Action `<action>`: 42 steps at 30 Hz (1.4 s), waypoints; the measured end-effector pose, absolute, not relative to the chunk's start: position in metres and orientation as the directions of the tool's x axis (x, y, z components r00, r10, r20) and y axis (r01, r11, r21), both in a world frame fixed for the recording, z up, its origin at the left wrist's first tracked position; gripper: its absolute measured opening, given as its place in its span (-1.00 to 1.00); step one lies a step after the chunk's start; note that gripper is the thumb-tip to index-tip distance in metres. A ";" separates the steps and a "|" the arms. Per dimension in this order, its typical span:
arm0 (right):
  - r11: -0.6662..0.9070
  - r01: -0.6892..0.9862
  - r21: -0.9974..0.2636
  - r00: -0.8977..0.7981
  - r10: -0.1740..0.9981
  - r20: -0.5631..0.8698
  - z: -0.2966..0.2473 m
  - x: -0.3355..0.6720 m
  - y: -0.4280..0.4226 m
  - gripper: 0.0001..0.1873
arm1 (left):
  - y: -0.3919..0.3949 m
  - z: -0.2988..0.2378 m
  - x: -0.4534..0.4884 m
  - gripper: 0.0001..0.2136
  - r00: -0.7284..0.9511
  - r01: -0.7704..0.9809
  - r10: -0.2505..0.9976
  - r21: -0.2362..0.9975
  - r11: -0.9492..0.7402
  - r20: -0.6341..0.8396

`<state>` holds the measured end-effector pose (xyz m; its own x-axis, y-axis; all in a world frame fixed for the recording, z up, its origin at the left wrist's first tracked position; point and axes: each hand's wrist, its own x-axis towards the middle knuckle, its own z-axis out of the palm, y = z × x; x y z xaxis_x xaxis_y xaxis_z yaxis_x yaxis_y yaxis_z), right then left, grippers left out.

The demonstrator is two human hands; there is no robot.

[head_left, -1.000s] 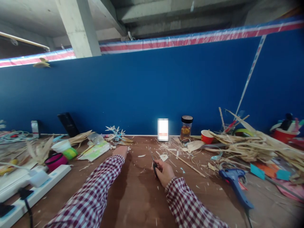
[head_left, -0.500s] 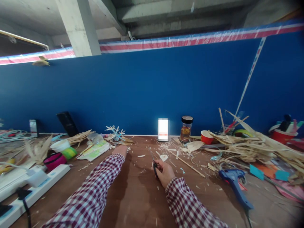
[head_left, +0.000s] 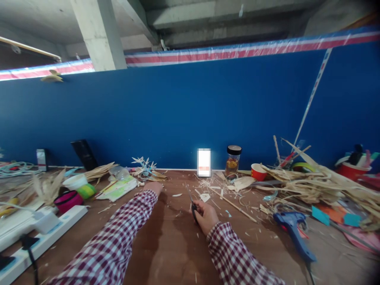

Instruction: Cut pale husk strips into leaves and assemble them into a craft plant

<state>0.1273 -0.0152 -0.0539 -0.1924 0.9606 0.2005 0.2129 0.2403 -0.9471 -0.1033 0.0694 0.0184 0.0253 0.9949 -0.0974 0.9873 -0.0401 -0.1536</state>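
My right hand [head_left: 207, 215] is closed around the dark handles of a pair of scissors [head_left: 194, 209], whose thin blades point away from me over the brown table. My left hand [head_left: 154, 187] reaches far forward and rests low at the table, its fingers hidden from me. Just behind it stands a bunch of pale, star-shaped pieces made of dried leaf [head_left: 144, 166]. Beyond the scissors lie fine pale shavings [head_left: 205, 182] and a small whitish scrap [head_left: 204, 197].
A blue glue gun [head_left: 295, 229] and a heap of dried husks [head_left: 314, 182] lie to the right. A lidded jar [head_left: 233, 160] and a red paper cup [head_left: 258, 172] stand at the back. On the left are a white power strip [head_left: 47, 241] and a pink container [head_left: 69, 202].
My left hand has shifted slightly to the right, over a small white bit that showed beside it before. My right hand and the scissors have stayed in place.
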 end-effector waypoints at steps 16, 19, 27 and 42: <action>0.272 0.241 -0.932 -0.201 0.953 0.226 -0.053 0.128 -0.014 -0.75 | 0.064 0.022 -0.103 -0.73 0.029 0.966 0.991 -0.252 -0.062 -0.132; 0.266 0.249 -0.931 -0.201 0.955 0.220 -0.051 0.128 -0.015 -0.73 | 0.064 0.023 -0.105 -0.74 0.056 0.969 0.990 -0.234 -0.085 -0.127; 0.254 0.252 -0.934 -0.194 0.959 0.208 -0.051 0.128 -0.016 -0.73 | 0.061 0.019 -0.110 -0.73 0.030 0.979 0.998 -0.201 -0.040 -0.052; 0.268 0.217 -0.939 -0.203 0.953 0.225 -0.052 0.127 -0.014 -0.76 | 0.042 0.009 -0.094 -0.83 -0.013 0.960 0.992 0.280 -0.023 0.125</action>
